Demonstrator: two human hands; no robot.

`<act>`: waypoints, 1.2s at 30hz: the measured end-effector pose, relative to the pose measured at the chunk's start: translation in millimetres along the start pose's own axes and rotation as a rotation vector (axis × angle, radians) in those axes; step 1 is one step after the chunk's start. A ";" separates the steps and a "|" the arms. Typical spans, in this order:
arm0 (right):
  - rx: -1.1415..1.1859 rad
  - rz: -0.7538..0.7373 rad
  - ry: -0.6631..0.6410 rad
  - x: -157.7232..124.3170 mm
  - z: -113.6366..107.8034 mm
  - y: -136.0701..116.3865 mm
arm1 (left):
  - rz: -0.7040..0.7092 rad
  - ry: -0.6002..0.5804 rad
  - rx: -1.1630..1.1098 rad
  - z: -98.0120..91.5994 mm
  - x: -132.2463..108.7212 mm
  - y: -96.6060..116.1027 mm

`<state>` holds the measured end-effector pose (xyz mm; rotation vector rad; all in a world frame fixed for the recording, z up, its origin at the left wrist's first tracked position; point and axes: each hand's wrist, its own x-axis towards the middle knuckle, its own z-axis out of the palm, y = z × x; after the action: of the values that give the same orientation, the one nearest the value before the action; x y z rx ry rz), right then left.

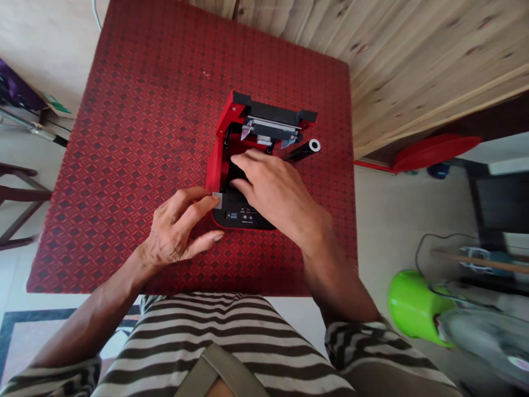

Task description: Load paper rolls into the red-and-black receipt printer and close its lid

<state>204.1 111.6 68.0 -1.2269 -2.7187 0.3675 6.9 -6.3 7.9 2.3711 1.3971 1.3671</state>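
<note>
A small red and black machine, which looks like a label printer (214,171), stands on the table with its lid (268,113) raised. My right hand (276,190) reaches into its dark bay from the right. The thumb and index finger are apart, with nothing visible between them; the other fingers are partly hidden. My left hand (177,223) is at the front left corner, fingers spread, its index fingertip on a small greyish square patch (217,200). Beside the machine's right side lies a black roll (308,149) with a white-rimmed end.
The table (144,127) has a red patterned cover. A wooden plank wall (397,66) runs along its far right side. On the floor to the right are a green bucket (413,303) and a cable (424,242). A dark wooden stool (20,193) stands at left.
</note>
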 end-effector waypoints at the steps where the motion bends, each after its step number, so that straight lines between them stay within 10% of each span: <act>1: -0.035 -0.003 -0.015 4.7 0.8 -0.1 | -0.003 0.003 -0.004 -0.4 0.1 0.1; 36: -0.014 -0.036 -0.243 18.1 -30.7 -0.6 | -0.010 -0.043 -0.035 2.1 -1.9 -9.4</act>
<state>198.6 129.9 98.1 -1.2072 -2.9456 0.5271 1.8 -1.4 1.1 2.3536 1.3616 1.3186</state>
